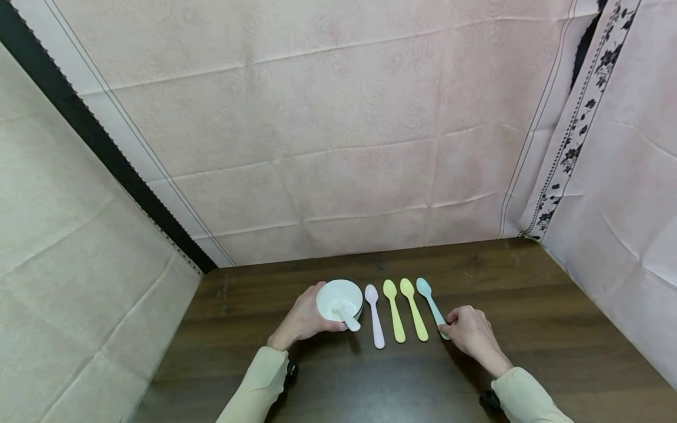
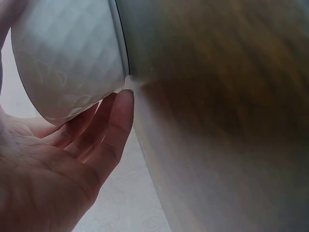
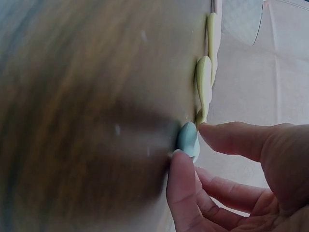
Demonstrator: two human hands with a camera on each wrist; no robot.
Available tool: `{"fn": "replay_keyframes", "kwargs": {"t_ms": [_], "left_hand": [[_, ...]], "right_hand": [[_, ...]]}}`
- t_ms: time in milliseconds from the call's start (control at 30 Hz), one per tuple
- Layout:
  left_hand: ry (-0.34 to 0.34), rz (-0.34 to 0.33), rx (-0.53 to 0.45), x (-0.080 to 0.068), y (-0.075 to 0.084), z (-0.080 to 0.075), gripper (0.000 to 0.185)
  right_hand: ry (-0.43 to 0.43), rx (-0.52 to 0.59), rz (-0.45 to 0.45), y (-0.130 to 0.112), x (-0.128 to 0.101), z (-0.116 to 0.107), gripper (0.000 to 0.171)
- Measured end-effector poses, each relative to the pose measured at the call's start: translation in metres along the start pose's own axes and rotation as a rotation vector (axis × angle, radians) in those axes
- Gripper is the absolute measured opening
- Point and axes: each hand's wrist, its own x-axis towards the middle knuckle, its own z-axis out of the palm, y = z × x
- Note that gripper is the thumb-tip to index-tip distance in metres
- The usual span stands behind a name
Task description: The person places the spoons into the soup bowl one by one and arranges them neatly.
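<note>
In the head view my left hand (image 1: 305,315) holds a white bowl (image 1: 329,292), its fingers round the outside and the thumb near the front. A white spoon (image 1: 350,320) rests in the bowl, with its handle sticking out over the rim. The left wrist view shows the bowl's quilted wall (image 2: 67,53) against my fingers. My right hand (image 1: 471,330) pinches the handle end of a light blue spoon (image 1: 431,302) between thumb and fingers. That spoon (image 3: 187,137) lies at the right end of a row, bowl part pointing away from me.
To the left of the blue spoon lie two yellow spoons (image 1: 395,314) (image 1: 415,311) and a pale purple spoon (image 1: 376,320), side by side on the dark wooden table (image 1: 381,388). Pale cloth (image 1: 344,147) hangs behind the table and at both sides.
</note>
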Motion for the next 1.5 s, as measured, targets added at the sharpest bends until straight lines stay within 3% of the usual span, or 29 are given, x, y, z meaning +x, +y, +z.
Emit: {"fn": "replay_keyframes", "kwargs": {"t_ms": [333, 567, 1167, 1500], "left_hand": [[0.004, 0.013, 0.003, 0.0016, -0.0005, -0.0002, 0.107], [0.001, 0.014, 0.011, 0.0017, 0.0002, -0.0011, 0.105], [-0.001, -0.007, -0.011, 0.0012, -0.0005, -0.0004, 0.106], [-0.003, 0.015, -0.002, 0.0005, -0.0009, 0.0001, 0.105]], "right_hand": [[-0.015, 0.0, -0.001, 0.0014, 0.0024, -0.0002, 0.017], [-0.057, 0.058, 0.032, 0.0022, 0.002, 0.001, 0.021], [-0.099, 0.111, 0.063, 0.0005, 0.0012, 0.0008, 0.019], [-0.124, 0.113, 0.077, -0.0004, 0.0006, -0.0011, 0.017]]}}
